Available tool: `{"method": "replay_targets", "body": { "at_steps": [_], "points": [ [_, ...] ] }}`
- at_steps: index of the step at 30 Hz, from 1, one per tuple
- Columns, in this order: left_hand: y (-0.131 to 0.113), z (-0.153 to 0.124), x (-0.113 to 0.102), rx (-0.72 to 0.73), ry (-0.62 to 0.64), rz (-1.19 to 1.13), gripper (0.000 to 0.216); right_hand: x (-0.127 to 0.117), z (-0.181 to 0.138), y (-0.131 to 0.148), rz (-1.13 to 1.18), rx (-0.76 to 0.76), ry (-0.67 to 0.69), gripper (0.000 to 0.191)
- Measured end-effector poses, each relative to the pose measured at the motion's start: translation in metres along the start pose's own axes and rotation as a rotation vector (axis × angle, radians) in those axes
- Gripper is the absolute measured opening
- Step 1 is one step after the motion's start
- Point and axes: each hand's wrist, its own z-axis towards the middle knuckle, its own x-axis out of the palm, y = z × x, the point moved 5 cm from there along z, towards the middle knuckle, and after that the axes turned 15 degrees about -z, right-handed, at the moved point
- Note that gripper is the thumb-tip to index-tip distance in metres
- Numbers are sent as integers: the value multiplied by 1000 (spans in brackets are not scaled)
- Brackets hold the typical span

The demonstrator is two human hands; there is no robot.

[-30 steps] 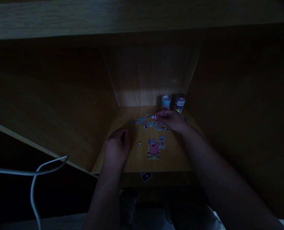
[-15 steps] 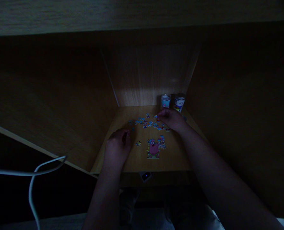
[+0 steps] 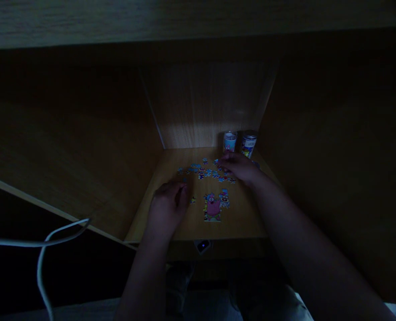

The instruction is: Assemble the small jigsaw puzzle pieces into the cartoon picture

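Loose jigsaw puzzle pieces (image 3: 208, 172), mostly blue, lie scattered across the middle of a wooden shelf board (image 3: 181, 229). Nearer to me is a partly joined puzzle section (image 3: 212, 208) with a pink cartoon figure and a second face beside it. My right hand (image 3: 238, 166) reaches to the far right of the loose pieces, fingertips closed together low over them; what they grip is hidden. My left hand (image 3: 167, 203) is left of the joined section, curled with thumb and forefinger close together; I cannot see what is between them. One small yellowish puzzle piece (image 3: 193, 200) lies just right of it.
Behind my right hand stand a clear-lidded can (image 3: 229, 141) and a metal-lidded can (image 3: 248, 145), both with cartoon labels. Wooden side walls (image 3: 117, 147) and a back panel (image 3: 208, 102) enclose the board. A white cable (image 3: 44, 244) hangs at left. The light is dim.
My left hand has shifted slightly right, towards the small yellowish piece. My right hand stays at the far loose pieces, its fingers moved a little. The view has moved slightly.
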Motion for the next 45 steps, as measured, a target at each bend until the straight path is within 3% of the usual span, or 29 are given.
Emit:
{"method": "replay_targets", "body": {
  "at_steps": [7,9,16,21,26,33,45],
  "points": [
    [-28,-4,24,116,124,32,14,-1,-7,6,289,49,72,30],
    [-32,-4,31,131,173,37,14,-1,-9,8,314,85,87,26],
    [-29,-2,31,95,187,1,15,-1,-4,8,-17,69,7,3],
    [-26,-2,32,72,206,11,15,-9,-2,5,-366,-14,-112,6],
    [-25,-2,32,69,186,18,16,-11,-4,5,-602,-55,-102,10],
    [-25,-1,31,58,166,44,14,-9,-8,5,-781,-73,-38,14],
    [-27,0,33,81,194,-7,15,-12,-11,12,-896,-72,-87,17]
  ]
}}
